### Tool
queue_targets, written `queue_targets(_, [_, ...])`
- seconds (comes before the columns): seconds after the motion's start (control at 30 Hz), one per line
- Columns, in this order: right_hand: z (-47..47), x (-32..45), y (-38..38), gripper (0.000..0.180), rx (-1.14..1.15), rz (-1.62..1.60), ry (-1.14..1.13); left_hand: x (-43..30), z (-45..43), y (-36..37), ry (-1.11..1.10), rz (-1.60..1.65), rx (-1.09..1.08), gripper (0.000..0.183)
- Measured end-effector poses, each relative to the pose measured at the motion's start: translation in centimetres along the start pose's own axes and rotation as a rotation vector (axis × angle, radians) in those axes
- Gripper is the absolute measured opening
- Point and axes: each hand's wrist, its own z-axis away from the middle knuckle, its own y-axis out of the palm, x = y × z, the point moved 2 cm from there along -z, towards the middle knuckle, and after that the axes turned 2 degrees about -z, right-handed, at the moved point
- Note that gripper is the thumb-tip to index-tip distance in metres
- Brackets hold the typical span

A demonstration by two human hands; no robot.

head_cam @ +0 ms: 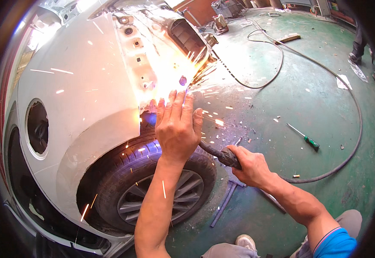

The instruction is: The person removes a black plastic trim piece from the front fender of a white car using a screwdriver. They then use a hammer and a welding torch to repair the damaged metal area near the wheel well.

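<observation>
My right hand (250, 164) is closed around the dark handle of a welding torch (229, 158), whose neck runs left behind my left hand (177, 124). The torch tip is hidden behind that hand. My left hand is raised flat, fingers spread a little, in front of a bright glare and flying sparks at the lower rear edge of a white car body (94, 77). Bare metal with square and round holes lies beside the white quarter panel. Below is the car wheel (161, 193) with its tire. A round opening (37, 125) pierces the panel at left.
A black cable (356, 113) loops over the green floor. On the floor lie a green-handled screwdriver (306, 137), a metal T-shaped tool (224, 200), a wooden piece (287, 39) and scattered debris. A machine (226, 8) stands at the back. Another person's leg (359, 42) shows at upper right.
</observation>
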Motion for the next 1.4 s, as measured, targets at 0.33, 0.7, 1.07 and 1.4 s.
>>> queue_targets(0.33, [0.4,0.6,-0.5,0.064,-0.011,0.002,0.022,-1.5,0.6,-0.1,-0.014,0.071,0.026,0.04])
queue_targets(0.7, [0.6,0.0,-0.5,0.071,0.005,-0.013,0.003,-3.8,2.1,0.6,0.041,0.171,0.075,0.041])
queue_targets(1.07, [0.2,0.1,-0.6,0.072,0.028,-0.017,0.002,-1.4,0.8,0.6,0.003,0.064,0.025,0.041])
queue_targets(1.4, [0.1,-0.3,-0.2,0.072,-0.019,0.004,-0.011,0.7,0.0,0.9,-0.025,-0.015,0.016,0.041])
